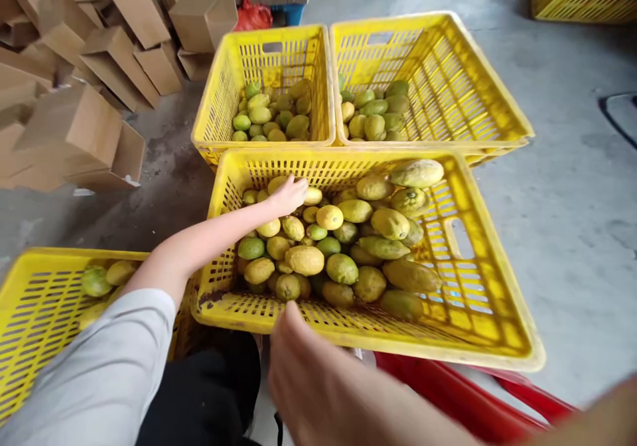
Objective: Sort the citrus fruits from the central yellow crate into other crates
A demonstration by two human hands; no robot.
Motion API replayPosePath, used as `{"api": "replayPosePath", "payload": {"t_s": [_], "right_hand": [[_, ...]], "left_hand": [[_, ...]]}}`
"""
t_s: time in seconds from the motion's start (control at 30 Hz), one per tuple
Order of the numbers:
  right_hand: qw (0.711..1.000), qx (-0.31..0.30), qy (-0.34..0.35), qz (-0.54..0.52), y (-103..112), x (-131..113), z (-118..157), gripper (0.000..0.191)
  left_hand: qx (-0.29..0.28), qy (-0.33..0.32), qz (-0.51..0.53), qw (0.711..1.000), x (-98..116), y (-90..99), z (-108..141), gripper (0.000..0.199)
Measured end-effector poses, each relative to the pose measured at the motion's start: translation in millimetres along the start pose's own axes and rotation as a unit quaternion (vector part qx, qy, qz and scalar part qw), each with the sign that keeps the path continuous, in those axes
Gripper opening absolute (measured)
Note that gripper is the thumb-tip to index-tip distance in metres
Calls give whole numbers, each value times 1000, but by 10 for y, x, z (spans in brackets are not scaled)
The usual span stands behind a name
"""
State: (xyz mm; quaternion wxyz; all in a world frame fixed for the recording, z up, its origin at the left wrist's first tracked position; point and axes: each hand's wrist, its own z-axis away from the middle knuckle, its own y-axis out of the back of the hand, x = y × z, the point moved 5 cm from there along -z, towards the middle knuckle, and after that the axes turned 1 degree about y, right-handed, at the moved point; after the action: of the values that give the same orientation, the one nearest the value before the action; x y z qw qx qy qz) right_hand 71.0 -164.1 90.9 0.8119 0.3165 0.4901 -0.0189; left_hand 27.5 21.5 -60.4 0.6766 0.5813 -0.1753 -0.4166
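Over the far left part of the front yellow crate [378, 340], my left hand [291, 196] reaches down with its fingers curled; whatever they hold is hidden. A small yellow lemon-like fruit [313, 196] lies right beside its knuckles. Round about are several yellow and green oval fruits, among them a bright yellow one [329, 218] and a green one [342, 269]. Larger, longer fruits [412, 276] fill the crate's right half. Close to the camera, my right hand [313, 373] is blurred in front of the near rim, thumb side up, its fingers mostly out of sight.
Two more yellow crates, one at back left [263, 141] and one at back right [432, 144], hold similar fruits. Another crate [30, 300] stands low at the left. Cardboard boxes [74, 127] are heaped at far left. Something red [438, 393], stool-like, is under the front crate.
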Motion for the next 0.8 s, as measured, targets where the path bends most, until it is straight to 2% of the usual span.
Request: {"api": "replayPosePath", "payload": {"t_s": [0.07, 0.13, 0.17, 0.27, 0.4, 0.43, 0.5, 0.57, 0.6, 0.67, 0.7, 0.8], "right_hand": [[991, 28, -60, 115, 312, 485, -108, 34], [963, 32, -128, 234, 596, 929, -271, 22], [955, 31, -147, 254, 696, 1105, -364, 19], [941, 26, -182, 283, 846, 1478, -623, 16], [906, 77, -207, 360, 956, 1759, -822, 37], [898, 74, -195, 386, 940, 1794, -851, 39], [900, 43, -124, 416, 807, 1790, -891, 38], [917, -15, -36, 397, 552, 1716, -883, 40], [925, -48, -15, 377, 404, 1681, -861, 44], [936, -115, -27, 331, 106, 1655, -802, 60], [936, -129, -42, 326, -17, 1655, -777, 68], [927, -128, -64, 346, -265, 1700, -739, 82]], "left_hand": [[8, 10, 7, 1000, 16, 7, 73, 47], [7, 38, 14, 999, 12, 33, 176, 47], [0, 62, 19, 998, -3, 49, 230, 48], [-44, 150, 47, 987, -57, 88, 365, 54], [-99, 218, 80, 968, -61, 107, 424, 56], [-103, 222, 83, 966, -55, 104, 420, 54], [-102, 213, 92, 967, -38, 82, 401, 55], [-96, 193, 114, 970, -27, 40, 379, 58], [-89, 186, 125, 971, -27, 21, 369, 57], [-64, 177, 136, 973, -39, -3, 349, 51], [-48, 174, 134, 974, -46, -6, 339, 48], [-23, 163, 126, 978, -53, 0, 310, 47]]}}
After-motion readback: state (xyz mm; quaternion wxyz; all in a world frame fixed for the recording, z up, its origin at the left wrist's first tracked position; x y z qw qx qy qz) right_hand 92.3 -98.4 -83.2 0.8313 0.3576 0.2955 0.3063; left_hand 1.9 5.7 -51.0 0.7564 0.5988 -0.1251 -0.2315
